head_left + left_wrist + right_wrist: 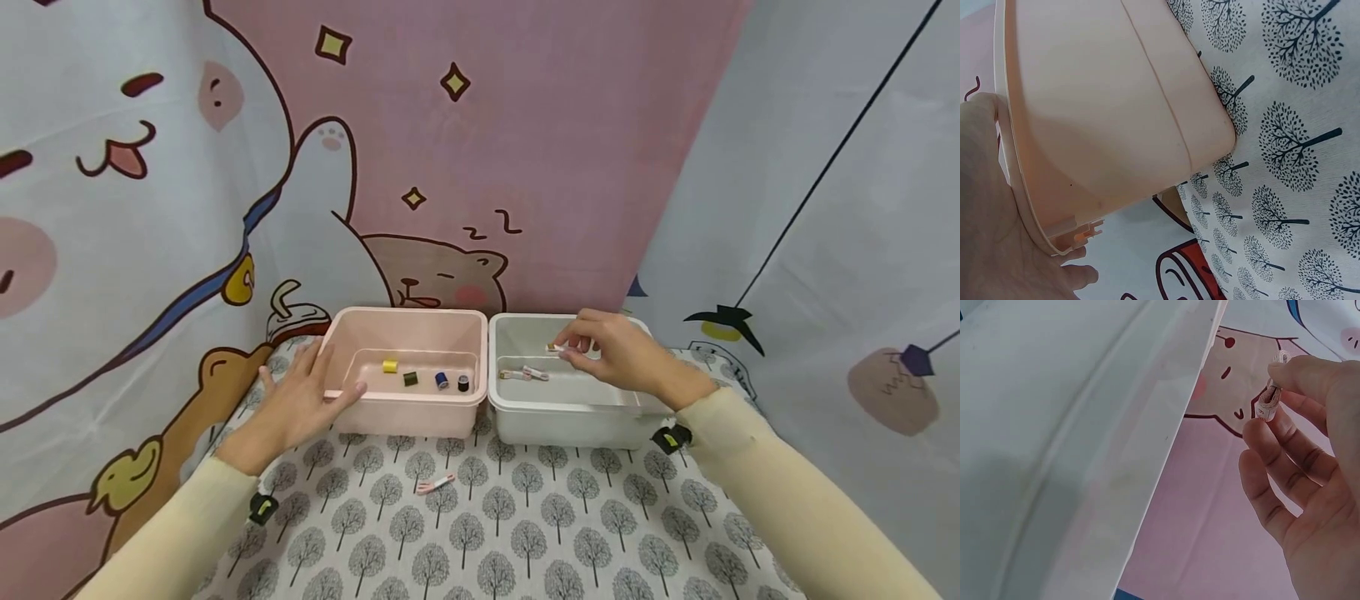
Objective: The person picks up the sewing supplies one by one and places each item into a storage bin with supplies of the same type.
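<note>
My left hand lies over the near left corner of the pink bin, its spread fingers touching the rim. Inside that bin are thread spools: a yellow spool, a dark green spool, a blue spool and a black spool. Above the pale grey bin, my right hand pinches a small folded tape measure between thumb and fingers. Similar folded tapes lie on that bin's floor.
Another pinkish folded tape lies on the tree-print cloth in front of the bins. The two bins stand side by side. A cartoon-print curtain hangs right behind them.
</note>
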Tool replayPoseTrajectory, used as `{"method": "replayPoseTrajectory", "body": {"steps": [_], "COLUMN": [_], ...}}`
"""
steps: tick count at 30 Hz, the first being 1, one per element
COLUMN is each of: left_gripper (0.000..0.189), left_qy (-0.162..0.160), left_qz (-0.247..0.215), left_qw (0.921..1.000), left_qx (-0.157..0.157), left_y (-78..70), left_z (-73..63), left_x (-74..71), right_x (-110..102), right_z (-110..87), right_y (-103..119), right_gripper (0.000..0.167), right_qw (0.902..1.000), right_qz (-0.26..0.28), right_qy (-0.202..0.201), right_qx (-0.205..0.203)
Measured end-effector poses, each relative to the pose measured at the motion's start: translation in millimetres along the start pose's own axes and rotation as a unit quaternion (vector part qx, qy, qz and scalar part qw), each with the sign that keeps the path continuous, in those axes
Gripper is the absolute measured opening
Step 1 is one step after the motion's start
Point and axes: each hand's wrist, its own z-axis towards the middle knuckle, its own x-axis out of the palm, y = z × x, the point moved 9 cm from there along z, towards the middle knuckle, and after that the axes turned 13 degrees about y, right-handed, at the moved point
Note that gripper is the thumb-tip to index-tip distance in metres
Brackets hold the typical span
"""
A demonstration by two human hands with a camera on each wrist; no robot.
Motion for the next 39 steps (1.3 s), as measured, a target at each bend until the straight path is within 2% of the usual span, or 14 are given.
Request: {"method": "replayPoseTrajectory", "body": {"steps": [3, 12, 18, 35, 39], "left_gripper": [0.114, 0.115, 0.117, 0.116, 0.117], "left_qy": [-0.002, 0.001, 0.004, -0.001, -0.001], "left_qz": [-0.001, -0.002, -0.001, 0.0, -0.005], "left_qw": [1.0, 1.0, 1.0, 1.0, 1.0], "left_qx": [0.0, -0.002, -0.006, -0.003, -0.002], "left_y": [0.2, 0.3, 0.7, -0.6, -0.7], "left_z": [-0.4, -1.2, -1.4, 0.7, 0.7], "left_x": [0.2, 1.8, 2.3, -0.3, 0.2], "right_x": [0, -1, 0, 0, 2], "right_z": [3.2, 10.6, 16.0, 28.9, 32.0], "right_y": [-7, -20, -30, -48, -54], "right_gripper": [0.015, 0.015, 0.015, 0.012, 0.012], "right_qw": [0.9999, 0.9997, 0.9994, 0.9992, 0.9985], "right_qz": [0.003, 0.014, 0.011, 0.01, 0.01], "right_qy": [0.009, 0.017, 0.028, 0.024, 0.035], "right_qx": [0.011, 0.004, 0.017, 0.031, 0.041]}}
